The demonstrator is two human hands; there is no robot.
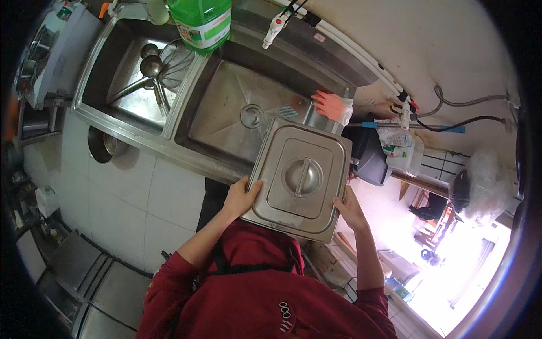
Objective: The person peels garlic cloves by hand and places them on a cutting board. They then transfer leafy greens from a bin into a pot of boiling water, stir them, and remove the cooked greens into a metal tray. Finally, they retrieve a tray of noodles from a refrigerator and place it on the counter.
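A rectangular stainless steel lid with a recessed round handle [271,207] is held level before me, apparently on a pan whose body is mostly hidden beneath it. My left hand [242,197] grips its left edge, thumb on top. At the right edge, my right hand [350,208] holds it the same way. The far end of the lid overlaps the near right corner of the right sink basin [228,97]. Pink rubber gloves [330,106] lie on the sink's right rim, just beyond the lid.
Ladles [151,66] and a wire strainer [175,63] lie in the left basin. A big jug of green liquid [203,25] stands on the divider's far end. A metal pot [100,144] is below the sink's front edge. Water pipes [360,46] run along the wall.
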